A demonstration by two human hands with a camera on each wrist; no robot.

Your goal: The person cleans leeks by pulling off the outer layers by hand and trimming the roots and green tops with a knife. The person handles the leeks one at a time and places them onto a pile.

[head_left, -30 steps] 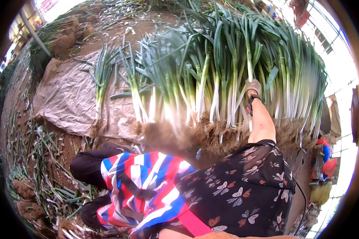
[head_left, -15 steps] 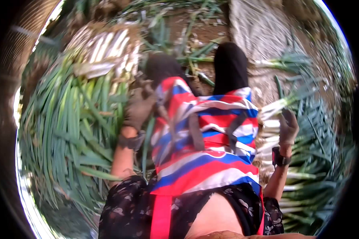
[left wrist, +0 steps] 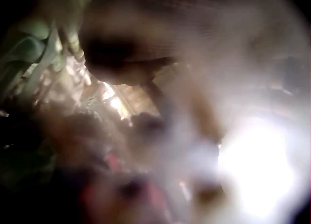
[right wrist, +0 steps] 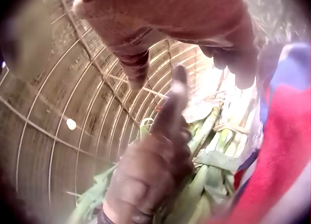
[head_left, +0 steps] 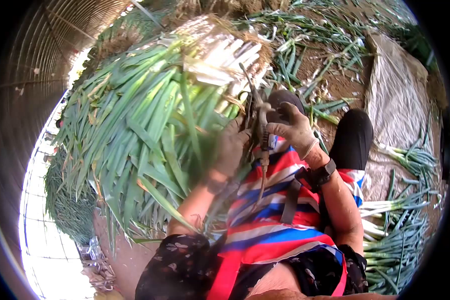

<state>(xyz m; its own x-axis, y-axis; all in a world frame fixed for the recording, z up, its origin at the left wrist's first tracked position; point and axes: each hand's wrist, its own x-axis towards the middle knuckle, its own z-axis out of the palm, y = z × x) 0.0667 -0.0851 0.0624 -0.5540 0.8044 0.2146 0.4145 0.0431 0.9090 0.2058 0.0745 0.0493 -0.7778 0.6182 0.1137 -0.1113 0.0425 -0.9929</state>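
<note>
Between my two gloved hands in the head view is a long, thin brownish tool, with a thicker middle and a narrow rod at its lower end. My left hand, blurred, lies close along its left side; whether it grips the tool I cannot tell. On the other side my right hand has thumb and fingers spread apart near the tool's thick part. The right wrist view has the left hand below my right hand. To the left lies a big pile of green onions, white ends away from me.
A striped apron covers my lap, with dark-clad knees beyond. On the right are a plastic sheet and more green onions. Leaf scraps litter the soil. A curved ribbed wall rises at far left.
The head view has swung from the onion row on the right to the pile on the left. My right hand has left the row and come beside my left hand; the tool now shows between them.
</note>
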